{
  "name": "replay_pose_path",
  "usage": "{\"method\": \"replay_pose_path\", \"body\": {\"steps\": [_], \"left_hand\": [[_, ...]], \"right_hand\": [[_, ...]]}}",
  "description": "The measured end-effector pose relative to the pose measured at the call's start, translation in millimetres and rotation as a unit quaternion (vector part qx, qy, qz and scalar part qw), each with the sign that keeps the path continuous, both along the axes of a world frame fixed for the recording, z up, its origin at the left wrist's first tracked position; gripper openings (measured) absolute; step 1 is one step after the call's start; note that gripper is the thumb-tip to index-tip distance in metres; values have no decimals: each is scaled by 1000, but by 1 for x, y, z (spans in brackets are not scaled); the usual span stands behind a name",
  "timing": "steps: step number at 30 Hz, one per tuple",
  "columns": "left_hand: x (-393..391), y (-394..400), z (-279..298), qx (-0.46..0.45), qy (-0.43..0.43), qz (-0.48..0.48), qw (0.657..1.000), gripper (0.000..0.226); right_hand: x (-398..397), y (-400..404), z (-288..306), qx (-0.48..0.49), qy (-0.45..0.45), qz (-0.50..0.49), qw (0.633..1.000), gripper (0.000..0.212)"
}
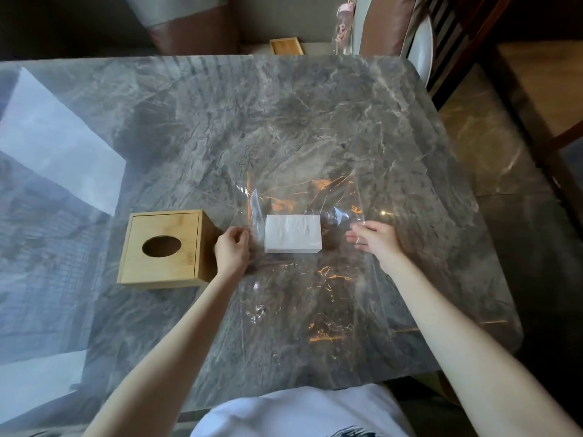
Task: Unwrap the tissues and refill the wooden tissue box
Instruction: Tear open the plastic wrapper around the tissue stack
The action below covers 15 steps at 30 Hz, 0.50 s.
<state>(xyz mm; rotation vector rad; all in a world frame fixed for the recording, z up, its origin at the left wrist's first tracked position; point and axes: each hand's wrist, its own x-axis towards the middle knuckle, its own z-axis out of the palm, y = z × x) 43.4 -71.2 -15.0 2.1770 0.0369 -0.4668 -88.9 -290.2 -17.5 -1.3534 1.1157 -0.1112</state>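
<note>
Wrap: clear plastic sheet [315, 279] spread flat, tissues [292, 234] bare on it, mid-counter [189, 121] | left hand [232, 252] fingers pinch sheet edge; right hand [375, 241] likewise | wooden box [164, 247] beside, unfilled | refill pending

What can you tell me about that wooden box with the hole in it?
The wooden tissue box is a light, bamboo-looking cube standing upright on the grey marble table. Its top has an oval opening that looks dark inside, and a thin seam runs round the top panel, like a framed lid. It sits left of the white tissue stack. The left hand is right beside its right edge; whether they touch is unclear.
</note>
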Motion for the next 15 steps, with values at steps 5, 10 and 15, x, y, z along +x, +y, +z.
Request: {"method": "replay_pose_path", "body": {"steps": [5, 10, 15], "left_hand": [[-12, 0, 18, -92, -59, 98, 989, 18], [-19, 8, 15, -129, -16, 95, 987, 16], [-25, 18, 25, -160, -35, 81, 983, 15]], "right_hand": [[-8, 2, 6, -6, -66, -50, 997, 19], [-15, 5, 13, -12, -78, -31, 996, 11], [-22, 6, 23, -15, -96, -22, 995, 10]]}}
